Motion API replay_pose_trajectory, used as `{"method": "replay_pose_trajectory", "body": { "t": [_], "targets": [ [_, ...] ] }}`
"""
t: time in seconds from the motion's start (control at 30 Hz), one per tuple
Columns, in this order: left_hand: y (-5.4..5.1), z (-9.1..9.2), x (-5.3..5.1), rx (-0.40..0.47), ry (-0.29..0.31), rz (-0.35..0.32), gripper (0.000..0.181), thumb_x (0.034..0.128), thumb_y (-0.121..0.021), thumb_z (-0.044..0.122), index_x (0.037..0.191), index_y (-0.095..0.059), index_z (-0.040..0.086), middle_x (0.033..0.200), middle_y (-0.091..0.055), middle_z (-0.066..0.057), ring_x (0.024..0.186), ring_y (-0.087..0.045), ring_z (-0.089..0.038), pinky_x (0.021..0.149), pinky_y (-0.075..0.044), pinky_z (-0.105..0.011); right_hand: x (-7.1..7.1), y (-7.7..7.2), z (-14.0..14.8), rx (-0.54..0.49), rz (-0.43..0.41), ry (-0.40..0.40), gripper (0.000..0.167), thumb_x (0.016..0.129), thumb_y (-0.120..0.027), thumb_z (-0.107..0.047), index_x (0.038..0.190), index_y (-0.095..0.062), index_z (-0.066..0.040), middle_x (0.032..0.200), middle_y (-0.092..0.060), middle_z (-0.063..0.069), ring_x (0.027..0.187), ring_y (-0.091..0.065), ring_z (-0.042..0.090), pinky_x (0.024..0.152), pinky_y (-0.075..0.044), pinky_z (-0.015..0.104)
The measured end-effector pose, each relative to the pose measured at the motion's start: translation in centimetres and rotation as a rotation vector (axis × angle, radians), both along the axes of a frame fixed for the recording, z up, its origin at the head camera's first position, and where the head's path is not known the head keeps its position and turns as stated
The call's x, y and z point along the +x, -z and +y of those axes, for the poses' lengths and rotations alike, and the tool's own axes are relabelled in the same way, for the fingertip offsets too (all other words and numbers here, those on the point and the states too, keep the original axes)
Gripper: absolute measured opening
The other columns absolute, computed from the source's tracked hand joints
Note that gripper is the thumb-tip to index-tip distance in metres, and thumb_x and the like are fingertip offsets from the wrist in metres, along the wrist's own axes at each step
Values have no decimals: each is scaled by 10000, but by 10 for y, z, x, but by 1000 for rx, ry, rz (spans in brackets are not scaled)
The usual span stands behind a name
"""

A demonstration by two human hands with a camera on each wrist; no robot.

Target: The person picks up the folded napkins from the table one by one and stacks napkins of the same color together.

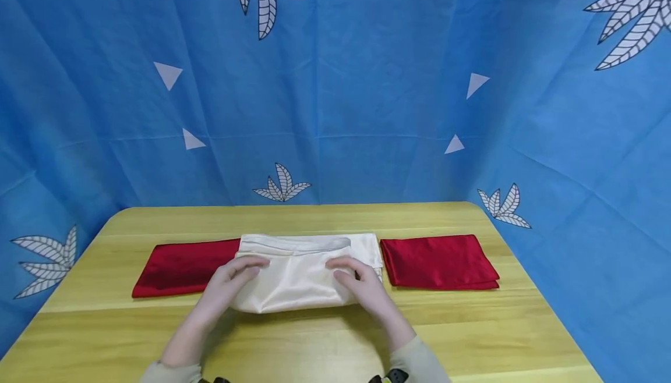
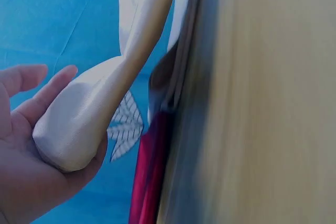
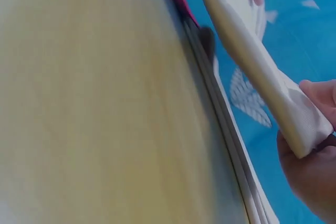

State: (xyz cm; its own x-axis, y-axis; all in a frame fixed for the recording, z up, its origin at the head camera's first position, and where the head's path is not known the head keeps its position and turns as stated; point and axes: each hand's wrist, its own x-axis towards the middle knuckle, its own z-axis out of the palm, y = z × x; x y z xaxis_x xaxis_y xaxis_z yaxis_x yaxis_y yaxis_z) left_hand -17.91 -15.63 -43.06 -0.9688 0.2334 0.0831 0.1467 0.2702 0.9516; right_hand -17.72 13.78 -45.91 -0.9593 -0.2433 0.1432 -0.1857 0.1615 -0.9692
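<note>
A shiny white cloth (image 1: 296, 283) is folded over at the middle of the table, its near part raised between both hands. My left hand (image 1: 228, 283) grips its left end. In the left wrist view that end of the white cloth (image 2: 79, 116) bulges as a rounded fold between the fingers and palm. On the opposite side my right hand (image 1: 363, 287) holds the right end, with a corner of the cloth (image 3: 294, 121) between thumb and fingers in the right wrist view. The far layer of white cloth lies on the table. Part of the fold's inside is hidden.
A folded red cloth (image 1: 180, 269) lies left of the white one, partly behind my left hand. Another folded red cloth (image 1: 437, 262) lies at the right. The wooden table (image 1: 293, 351) ends at a blue curtain (image 1: 367, 80) with white leaf prints.
</note>
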Motion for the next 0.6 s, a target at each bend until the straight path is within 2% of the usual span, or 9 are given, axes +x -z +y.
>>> {"method": "replay_pose_trajectory", "body": {
  "t": [0.1, 0.23, 0.37, 0.5, 0.6],
  "targets": [
    [1, 13, -12, 50, -16, -67, 293, 964, -575, 207, 1197, -653, 48, 1212, -620, -81, 1143, -490, -156, 917, -414, -228, -6, 0, 13, -32, 15, 59, 228, 934, -607, -101, 1151, -673, -74, 1210, -634, 48, 1215, -488, 177, 1004, -353, 299],
    [5, 25, -23, 91, -39, -110, 280, 968, -560, 172, 1199, -654, 46, 1260, -583, -86, 1177, -454, -192, 938, -404, -281, -10, 0, 26, -61, 22, 144, 255, 913, -629, -82, 1165, -667, -66, 1216, -620, 76, 1208, -480, 204, 944, -389, 239],
    [7, 33, -33, 103, -78, -155, 288, 968, -552, 180, 1216, -650, 71, 1330, -518, -71, 1219, -406, -213, 972, -372, -350, -14, -1, 34, -123, -22, 195, 314, 912, -625, -72, 1225, -630, -47, 1289, -572, 89, 1219, -471, 204, 921, -407, 200],
    [9, 39, -44, 131, -101, -179, 316, 971, -535, 184, 1248, -628, 64, 1370, -479, -92, 1262, -374, -246, 1022, -329, -397, -20, 0, 40, -153, -64, 235, 361, 911, -620, -48, 1272, -603, -59, 1315, -552, 86, 1099, -549, 240, 831, -464, 223],
    [11, 43, -49, 151, -126, -185, 325, 972, -518, 166, 1257, -617, 44, 1379, -473, -110, 1259, -378, -261, 1025, -326, -409, -22, 3, 42, -153, -72, 250, 415, 892, -620, 8, 1301, -582, -55, 1327, -536, 104, 1036, -577, 260, 779, -487, 233]
  ]
}}
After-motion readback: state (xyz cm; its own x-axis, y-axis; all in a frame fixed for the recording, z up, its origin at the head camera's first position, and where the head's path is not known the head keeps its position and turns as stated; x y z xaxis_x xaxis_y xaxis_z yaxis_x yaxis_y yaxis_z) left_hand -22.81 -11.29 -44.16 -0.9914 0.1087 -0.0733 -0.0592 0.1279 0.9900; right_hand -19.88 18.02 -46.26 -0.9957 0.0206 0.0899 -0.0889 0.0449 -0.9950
